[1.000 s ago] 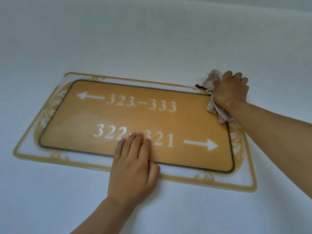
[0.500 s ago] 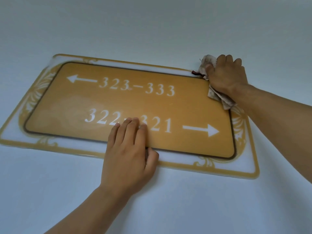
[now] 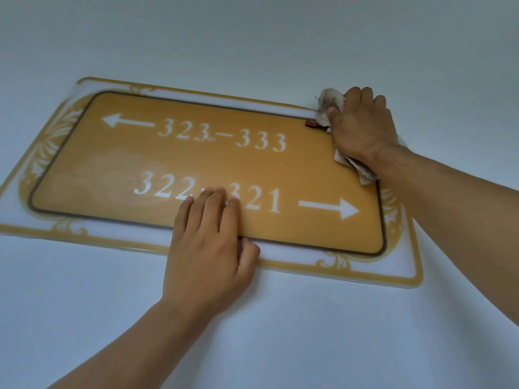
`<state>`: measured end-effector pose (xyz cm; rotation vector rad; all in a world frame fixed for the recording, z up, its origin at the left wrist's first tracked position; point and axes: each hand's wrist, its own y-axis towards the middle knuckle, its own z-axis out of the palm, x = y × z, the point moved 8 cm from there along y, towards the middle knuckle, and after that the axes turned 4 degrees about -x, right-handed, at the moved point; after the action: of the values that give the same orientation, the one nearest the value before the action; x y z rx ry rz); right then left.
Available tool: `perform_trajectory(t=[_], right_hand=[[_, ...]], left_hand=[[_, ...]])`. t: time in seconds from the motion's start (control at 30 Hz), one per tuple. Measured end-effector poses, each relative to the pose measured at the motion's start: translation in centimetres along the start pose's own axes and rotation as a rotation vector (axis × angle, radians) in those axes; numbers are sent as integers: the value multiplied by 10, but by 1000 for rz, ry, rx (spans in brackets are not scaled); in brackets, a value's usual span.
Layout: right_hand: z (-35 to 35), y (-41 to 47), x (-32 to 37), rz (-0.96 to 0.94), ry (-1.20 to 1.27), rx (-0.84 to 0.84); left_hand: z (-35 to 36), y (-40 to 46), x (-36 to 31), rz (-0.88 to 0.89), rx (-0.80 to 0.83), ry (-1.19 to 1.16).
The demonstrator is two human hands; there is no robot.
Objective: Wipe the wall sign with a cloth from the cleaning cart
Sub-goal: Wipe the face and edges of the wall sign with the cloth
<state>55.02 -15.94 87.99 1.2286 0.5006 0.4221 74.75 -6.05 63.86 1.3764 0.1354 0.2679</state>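
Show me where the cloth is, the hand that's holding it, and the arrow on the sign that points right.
cloth (image 3: 331, 100): head view, bunched end above the fingers.
right hand (image 3: 362, 127): head view, back of the hand.
right-pointing arrow (image 3: 330, 208): head view, middle of its shaft.

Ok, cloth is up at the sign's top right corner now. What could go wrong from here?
1. The cloth looks stained and bunched in the right hand; it may smear grime over the sign rather than lift it.
2. The left hand lies flat over the lower numbers, so that patch could go unwiped and keep fingerprints.
3. A hazy patch shows on the sign's left half; the wipe may miss it.
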Motion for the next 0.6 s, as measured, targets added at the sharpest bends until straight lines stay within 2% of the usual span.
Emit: perform_trajectory(t=[0.6], right_hand=[[-13,-57,59,-143,-44,-20]], left_hand=[[1,1,0,-3,43,17]])
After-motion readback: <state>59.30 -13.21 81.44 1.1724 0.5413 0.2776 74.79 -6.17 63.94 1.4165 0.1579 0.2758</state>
